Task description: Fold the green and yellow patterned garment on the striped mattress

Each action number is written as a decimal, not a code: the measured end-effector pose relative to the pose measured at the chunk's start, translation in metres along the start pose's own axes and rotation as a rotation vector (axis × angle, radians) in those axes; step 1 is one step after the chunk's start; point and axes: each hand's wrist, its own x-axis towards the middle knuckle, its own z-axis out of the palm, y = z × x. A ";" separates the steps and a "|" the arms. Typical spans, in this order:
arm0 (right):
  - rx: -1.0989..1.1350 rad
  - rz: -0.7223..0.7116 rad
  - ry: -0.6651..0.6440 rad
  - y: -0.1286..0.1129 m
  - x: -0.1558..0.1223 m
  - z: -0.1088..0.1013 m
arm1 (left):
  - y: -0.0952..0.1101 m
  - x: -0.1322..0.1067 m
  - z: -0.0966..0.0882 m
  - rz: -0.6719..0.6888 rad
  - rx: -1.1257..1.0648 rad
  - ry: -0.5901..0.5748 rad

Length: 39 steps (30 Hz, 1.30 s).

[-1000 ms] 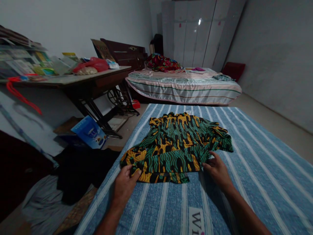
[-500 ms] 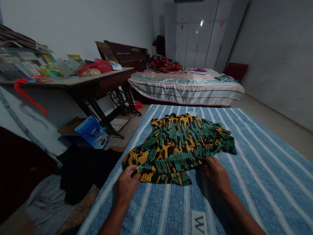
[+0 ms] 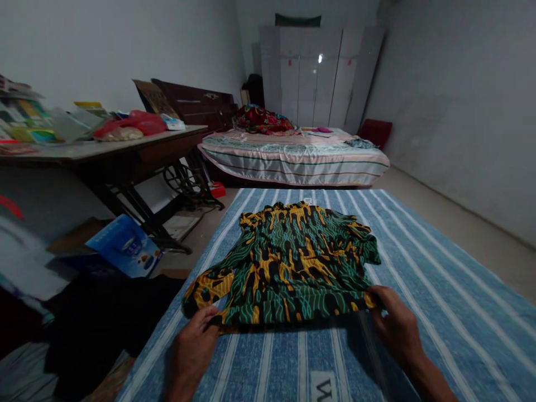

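Observation:
A green, yellow and black patterned garment [image 3: 285, 265] lies spread on a blue striped mattress [image 3: 439, 301]. My left hand [image 3: 192, 349] pinches the garment's near left hem corner, fingers closed on the cloth. My right hand [image 3: 396, 326] grips the near right hem corner the same way. The hem is lifted slightly off the mattress between both hands, casting a shadow beneath it.
A dark wooden table [image 3: 104, 153] with a treadle base and clutter on top stands at the left. A blue box [image 3: 123, 251] and dark clothes [image 3: 96, 318] lie on the floor beside the mattress. Farther back are a second bed [image 3: 293, 159] and a white wardrobe [image 3: 314, 84].
Both hands have closed on the hem corners, pulled them apart and toward me, and the folded-under lower edge is now stretched out straight. The camera view has shifted slightly.

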 end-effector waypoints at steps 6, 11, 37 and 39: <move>0.199 0.089 -0.082 0.013 -0.008 -0.008 | -0.010 0.006 -0.001 0.074 0.129 0.009; 0.289 0.251 -0.102 0.022 -0.013 -0.009 | -0.020 0.011 0.000 0.168 0.191 0.015; 0.545 0.565 -0.146 0.025 -0.010 -0.021 | -0.010 0.011 -0.002 0.241 0.256 0.092; 0.509 0.511 -0.198 0.019 -0.004 -0.037 | -0.003 0.009 -0.007 0.342 0.321 0.114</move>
